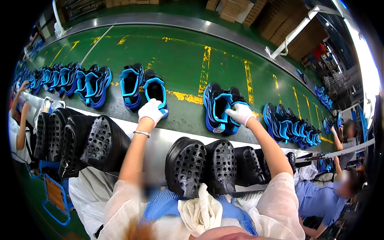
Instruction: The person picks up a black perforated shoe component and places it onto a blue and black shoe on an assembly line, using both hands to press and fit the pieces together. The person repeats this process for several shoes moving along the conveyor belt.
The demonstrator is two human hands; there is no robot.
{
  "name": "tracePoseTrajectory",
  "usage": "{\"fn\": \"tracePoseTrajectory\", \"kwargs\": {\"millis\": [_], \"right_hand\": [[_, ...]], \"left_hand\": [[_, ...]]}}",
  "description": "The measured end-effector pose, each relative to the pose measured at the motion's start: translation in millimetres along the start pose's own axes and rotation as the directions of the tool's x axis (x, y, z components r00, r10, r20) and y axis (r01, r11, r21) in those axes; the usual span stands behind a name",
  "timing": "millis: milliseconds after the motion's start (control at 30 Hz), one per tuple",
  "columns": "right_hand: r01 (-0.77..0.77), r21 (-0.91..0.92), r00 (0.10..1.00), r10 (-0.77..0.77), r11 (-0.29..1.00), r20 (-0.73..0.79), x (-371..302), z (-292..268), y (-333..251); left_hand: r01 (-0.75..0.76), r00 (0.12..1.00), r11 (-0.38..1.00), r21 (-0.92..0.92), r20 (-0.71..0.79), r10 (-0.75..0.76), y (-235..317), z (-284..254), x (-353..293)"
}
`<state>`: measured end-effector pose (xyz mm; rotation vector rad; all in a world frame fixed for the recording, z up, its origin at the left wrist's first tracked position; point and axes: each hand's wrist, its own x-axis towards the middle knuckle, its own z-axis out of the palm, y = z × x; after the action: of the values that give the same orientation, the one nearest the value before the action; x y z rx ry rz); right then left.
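My left hand, in a white glove, pinches the heel collar of a black-and-blue sneaker. Its pair-mate stands just left of it. Farther right, my white-gloved right hand is closed on the heel end of another black-and-blue sneaker, its thumb at the collar. Close against that one's left side stands a matching sneaker, toe pointing away from me. All these shoes are upright on the green conveyor belt. How far the right fingers reach into the shoe is hidden.
Black shoe-shaped blocks with round holes line the near ledge, with more blocks at the left. Rows of sneakers fill the belt's left and right. Co-workers sit at the far left and at the right. A metal edge bounds the belt's far side.
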<state>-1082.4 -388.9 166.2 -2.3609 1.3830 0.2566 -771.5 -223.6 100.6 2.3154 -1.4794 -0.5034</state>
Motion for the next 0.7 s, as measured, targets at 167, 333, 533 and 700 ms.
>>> {"fn": "tracePoseTrajectory", "kwargs": {"millis": [167, 333, 533, 700], "right_hand": [[0.142, 0.073, 0.977, -0.128, 0.987, -0.168, -82, -47, -2], [0.116, 0.006, 0.827, -0.093, 0.993, -0.555, -181, -80, 35], [-0.201, 0.262, 0.659, 0.328, 0.944, -0.677, -288, -65, 87], [-0.369, 0.269, 0.608, 0.450, 0.890, -0.654, -339, -41, 115]], "left_hand": [[-0.020, 0.999, 0.998, 0.052, -0.026, 0.021, 2, -8, -2], [-0.136, 0.985, 0.988, 0.069, -0.099, 0.143, -19, -20, -10], [-0.546, 0.834, 0.834, 0.079, -0.040, 0.550, 39, -38, -4], [-0.664, 0.687, 0.700, -0.262, 0.154, 0.710, 121, -16, -3]]}}
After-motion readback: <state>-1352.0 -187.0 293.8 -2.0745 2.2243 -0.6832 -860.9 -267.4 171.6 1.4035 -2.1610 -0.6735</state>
